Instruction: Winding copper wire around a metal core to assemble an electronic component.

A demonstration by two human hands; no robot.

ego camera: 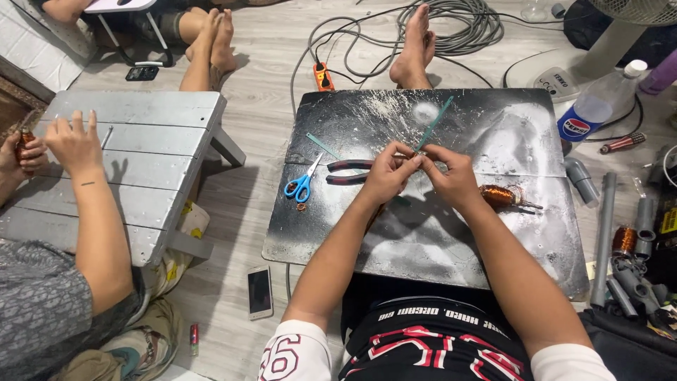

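Left hand: our left hand [386,173] sits over the middle of the black board, fingers curled in and pinching the lower end of a thin green strip.
Right hand: our right hand [451,176] meets it fingertip to fingertip, pinching the same strip; the two hands touch.
Green strip: the green strip [435,121] rises from our fingers and slants up to the right, free along its upper length.
Black board: the black board [451,240], scuffed white, lies across our lap; its near edge runs just above our knees, its far edge stops short of a bare foot [415,53].
Pliers: red-handled pliers [350,171] lie just left of our left hand, handles pointing left.
Scissors: blue-handled scissors [302,183] lie near the board's left edge, close beside the pliers.
Second strip: a shorter green strip [323,145] lies flat above the scissors.
Copper coil: a copper-wound coil [502,196] rests just right of our right wrist.
Open room on board: we see bare surface along the near half and toward the far right corner.
Left margin: a phone [259,291] lies on the floor below the board's left corner; a grey wooden table [141,141] stands beyond, where another person's hand [74,144] rests.
Right margin: grey pipes [606,233] and a plastic bottle [596,106] crowd the floor just beside the board's right edge.
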